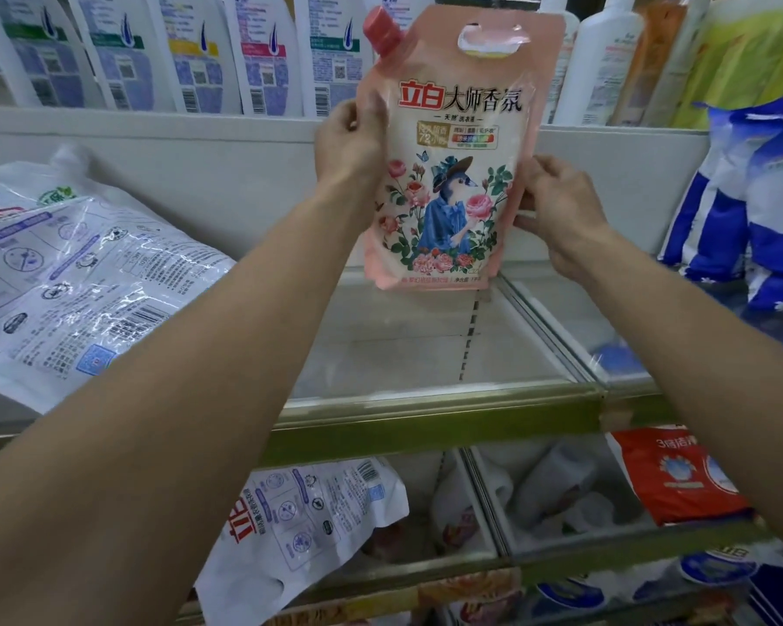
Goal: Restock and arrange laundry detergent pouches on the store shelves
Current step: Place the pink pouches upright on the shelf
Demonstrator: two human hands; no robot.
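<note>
Pouch (453, 173) hangs upright between the left hand (349, 142) and right hand (557, 205), each pinching a side edge above the shelf (426, 350); it looks soft, floppy and heavy, so holding both sides seems safest.

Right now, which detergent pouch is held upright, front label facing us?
The pink red-capped pouch, gripped by left hand and right hand; white pouches lie flat, backs showing.

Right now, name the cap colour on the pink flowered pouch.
Coral-red plastic screw cap, head view.
</note>
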